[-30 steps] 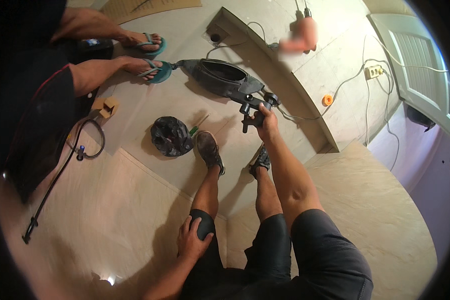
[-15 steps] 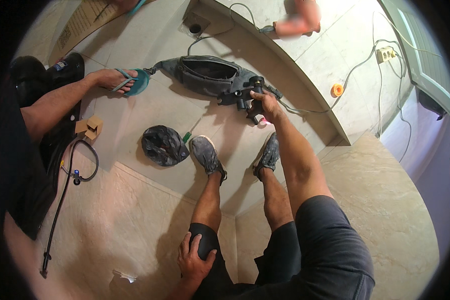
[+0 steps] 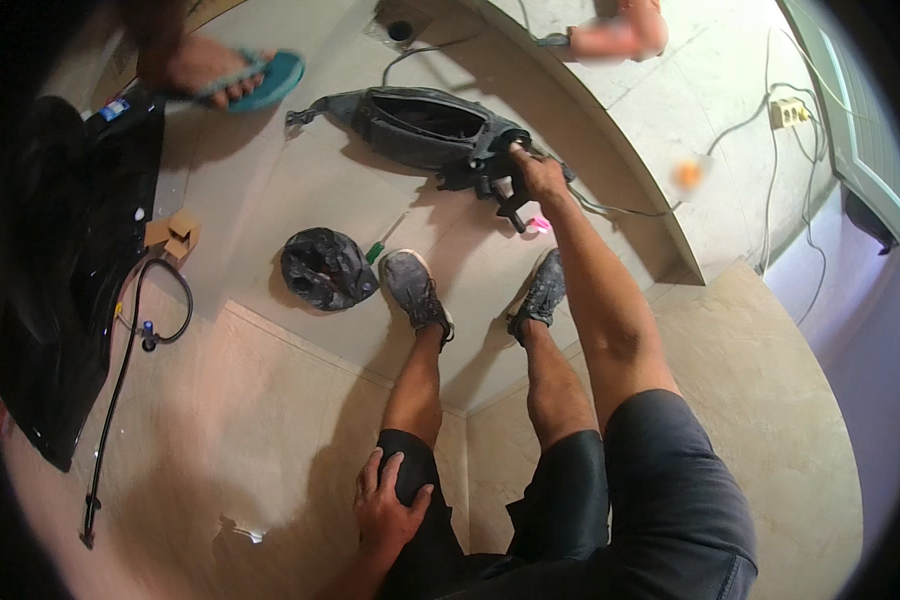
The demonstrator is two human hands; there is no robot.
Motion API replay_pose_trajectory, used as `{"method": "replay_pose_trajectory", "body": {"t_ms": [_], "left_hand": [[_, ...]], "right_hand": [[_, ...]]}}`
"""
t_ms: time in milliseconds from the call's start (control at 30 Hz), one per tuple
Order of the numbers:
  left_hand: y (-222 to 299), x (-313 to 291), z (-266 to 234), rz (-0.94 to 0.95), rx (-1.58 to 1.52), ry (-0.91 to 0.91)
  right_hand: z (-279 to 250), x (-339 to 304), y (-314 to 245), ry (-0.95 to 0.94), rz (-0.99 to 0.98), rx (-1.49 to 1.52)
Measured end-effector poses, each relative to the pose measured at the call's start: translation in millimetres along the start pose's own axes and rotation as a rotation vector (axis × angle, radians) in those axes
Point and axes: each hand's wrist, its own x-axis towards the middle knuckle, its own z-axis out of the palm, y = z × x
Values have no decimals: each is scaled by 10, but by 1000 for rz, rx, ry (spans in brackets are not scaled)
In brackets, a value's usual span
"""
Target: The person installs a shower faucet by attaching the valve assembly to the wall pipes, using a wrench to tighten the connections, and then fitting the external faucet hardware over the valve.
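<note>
"Movement, anywhere?"

"Two places. The right hand [image 3: 540,180] has brought the black fitting [image 3: 485,185] closer to the open mouth of the dark grey waist bag [image 3: 405,147]; the fitting's round knob [image 3: 512,137] now overlaps the bag's right end. And the co-worker's foot [image 3: 205,70], in a teal flip-flop [image 3: 282,80], has shifted up past the bag's left buckle [image 3: 298,117], blurred, apparently mid-step."

"How does that right hand grip?"

"Closed round the fitting, thumb up by the knob. Its other fingers are mostly hidden. Whether fitting and bag touch, I can't tell."

"And the left hand [image 3: 388,508]?"

"Unchanged: laid on the left knee [image 3: 412,465], fingers spread apart, pinching nothing."

"So what does it mean for the work?"

"The fitting is in hand, not put down, and I'd judge one hand is managing alone. The foot's shift seems to leave more room beside the buckle."

"Anything near the shoes?"

"A green-handled screwdriver [image 3: 374,252], between the crumpled black plastic bag [image 3: 315,285] and the left shoe [image 3: 410,290], well apart from the right hand."
</note>
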Motion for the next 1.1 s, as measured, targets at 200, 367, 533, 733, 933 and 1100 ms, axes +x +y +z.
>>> {"method": "replay_pose_trajectory", "body": {"t_ms": [200, 367, 533, 733, 933, 1100], "left_hand": [[-55, -123, 9, -31, -41, 15], [-90, -142, -10, -1, -41, 106], [-198, -220, 75, 8, -101, 123], [-272, -187, -11, -90, -185, 43], [-444, -221, -9, -165, -229, 3], [-546, -239, 17, -191, -221, -61]], "right_hand": [[15, 8, 206, 101, -59, -1], [9, -528, 93, 499, -202, -88], [59, -1053, 19, 662, -274, -196], [447, -1890, 696, 171, -396, -680], [463, -3408, 919, -289, 46, -1112], [45, -4203, 1251, -421, 86, -1178]]}}
